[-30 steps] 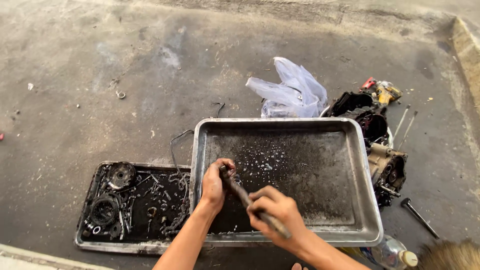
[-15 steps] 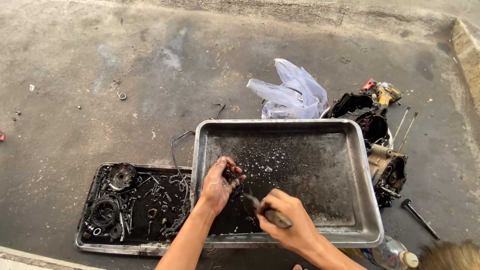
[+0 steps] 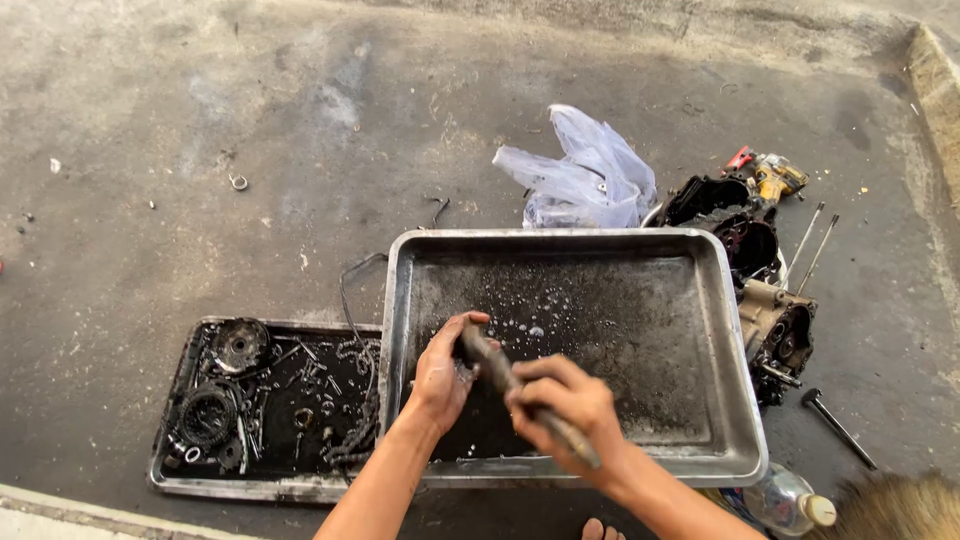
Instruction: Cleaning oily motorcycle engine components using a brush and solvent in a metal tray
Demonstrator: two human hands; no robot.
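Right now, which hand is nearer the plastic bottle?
Right. The right hand is up-left of the plastic bottle; the left hand lies farther left.

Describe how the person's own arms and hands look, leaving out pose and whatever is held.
Both forearms are bare: no sleeves, gloves, watch or rings show. The left hand is smeared with dark greasy grime and looks wet across the palm and fingers. The right hand looks cleaner on its back, with some dark dirt about the fingers. Toes of one bare foot show at the bottom edge.

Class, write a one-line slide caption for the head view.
Two greasy hands, left and right, work a brush over a wet metal tray on concrete.
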